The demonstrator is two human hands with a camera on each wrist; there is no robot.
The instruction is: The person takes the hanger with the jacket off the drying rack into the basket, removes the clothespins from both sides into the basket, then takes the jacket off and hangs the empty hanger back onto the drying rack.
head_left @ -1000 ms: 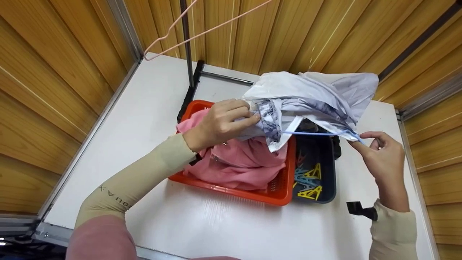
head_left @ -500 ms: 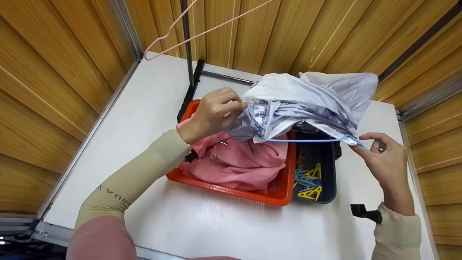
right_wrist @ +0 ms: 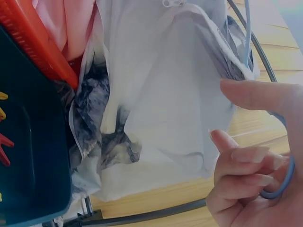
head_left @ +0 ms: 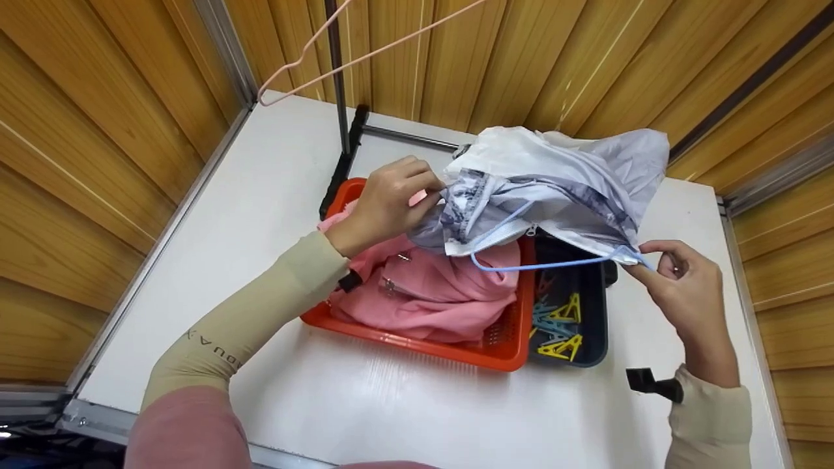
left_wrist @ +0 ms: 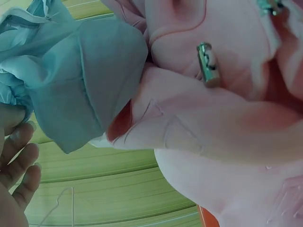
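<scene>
A white and grey patterned jacket-like garment (head_left: 554,153) with a zipper hangs between my hands in the head view. My left hand (head_left: 394,202) pinches its left edge, near a gathered band. The right hand (head_left: 690,283) grips a light blue clothes hanger (head_left: 541,267) together with the garment's right corner. The hanger's left end lies at the garment's zipped opening, in front of the inner fabric. In the right wrist view the hanger's hook (right_wrist: 284,184) curves through the right hand's fingers. The left wrist view shows the left fingers (left_wrist: 21,156) against bunched fabric (left_wrist: 90,85).
Below the garment stands a red basket (head_left: 417,342) with pink clothing (head_left: 443,296). Beside it sits a dark blue bin (head_left: 596,339) with several yellow and blue clothes pegs (head_left: 563,348). A pink hanger (head_left: 371,62) hangs at the upper left, near a dark rack pole (head_left: 339,85).
The hanger's bar has swung lower, towards me, and its left end now shows at the opening. The left hand has shifted a little left. The opening is spread wider, showing the zipper pull.
</scene>
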